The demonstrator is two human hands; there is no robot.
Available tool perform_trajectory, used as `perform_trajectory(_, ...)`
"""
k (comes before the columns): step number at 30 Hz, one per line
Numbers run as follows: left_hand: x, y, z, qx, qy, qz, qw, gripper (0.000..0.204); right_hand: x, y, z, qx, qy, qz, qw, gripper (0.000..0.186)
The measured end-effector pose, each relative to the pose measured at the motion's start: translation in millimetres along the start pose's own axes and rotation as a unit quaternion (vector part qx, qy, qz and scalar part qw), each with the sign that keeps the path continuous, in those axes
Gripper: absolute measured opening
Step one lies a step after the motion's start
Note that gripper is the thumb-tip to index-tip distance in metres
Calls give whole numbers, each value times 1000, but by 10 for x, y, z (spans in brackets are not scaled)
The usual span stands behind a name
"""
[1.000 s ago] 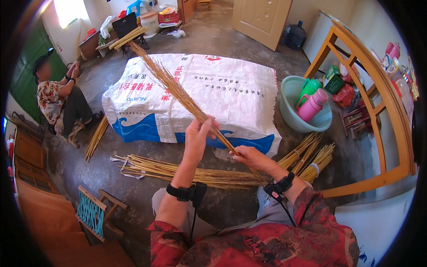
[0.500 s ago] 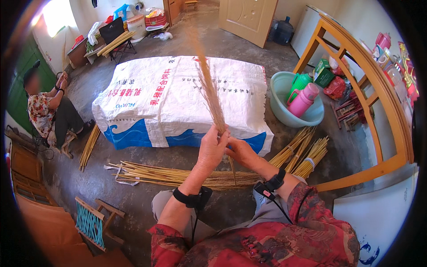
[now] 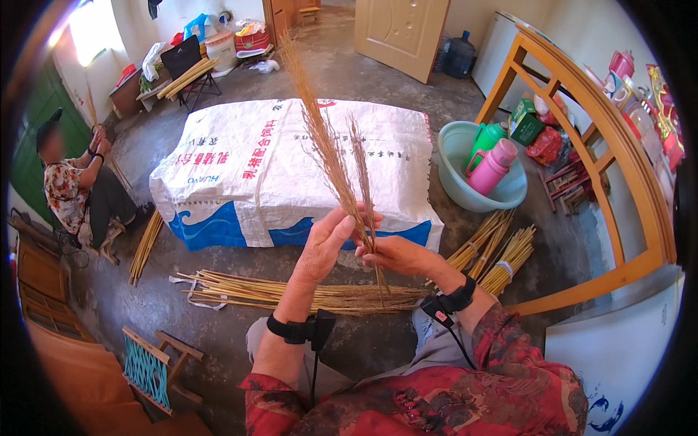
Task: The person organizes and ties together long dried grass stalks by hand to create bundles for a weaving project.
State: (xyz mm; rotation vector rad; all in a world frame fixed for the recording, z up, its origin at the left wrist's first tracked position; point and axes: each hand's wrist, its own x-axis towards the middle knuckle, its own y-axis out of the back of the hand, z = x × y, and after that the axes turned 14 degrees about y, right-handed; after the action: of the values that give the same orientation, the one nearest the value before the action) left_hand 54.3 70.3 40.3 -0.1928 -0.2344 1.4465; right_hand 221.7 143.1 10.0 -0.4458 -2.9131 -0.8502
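My left hand (image 3: pixel 325 241) grips a thin bunch of dry grass plumes (image 3: pixel 320 131), feathery heads up and leaning away to the left. A slimmer plume (image 3: pixel 360 163) stands apart on its right side. My right hand (image 3: pixel 401 256) is closed round the lower stems of the grass, its fingers just below the left ones. The stem ends poke out beneath both hands. Beyond them is a low block covered with a white and blue woven sack (image 3: pixel 291 167). Below my hands, a long bundle of grass stalks (image 3: pixel 269 288) lies on the floor.
Tied stalk bundles (image 3: pixel 509 258) lie at the right, near a pale green basin (image 3: pixel 449 171) holding flasks. A wooden frame (image 3: pixel 618 272) stands far right. At lower left is a corded folding stool (image 3: pixel 149 367). Another person (image 3: pixel 80 174) sits at left, handling stalks.
The grass bunch has parted, with a slimmer plume now separate on the right. Its top leans further left, and my left hand has shifted slightly left and opened its grip a little.
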Motion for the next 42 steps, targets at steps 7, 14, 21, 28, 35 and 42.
perform_trajectory(7,42,-60,8,94,-102,119,983,29,27,222,-105,79,-85,151,982,21)
perform_trajectory(14,57,41,-93,61,-57,200,976,24,-59,279,17,99,-61,238,964,21)
perform_trajectory(21,134,94,-268,130,-19,180,975,20,-105,121,439,0,-35,135,990,16)
perform_trajectory(28,163,-2,-392,204,-12,151,967,21,-143,137,523,71,-110,237,963,16)
perform_trajectory(35,148,-51,-332,317,-83,185,927,27,-139,306,214,120,-51,314,941,15)
perform_trajectory(42,61,-124,-266,425,51,91,899,24,-120,216,81,336,45,225,913,17)
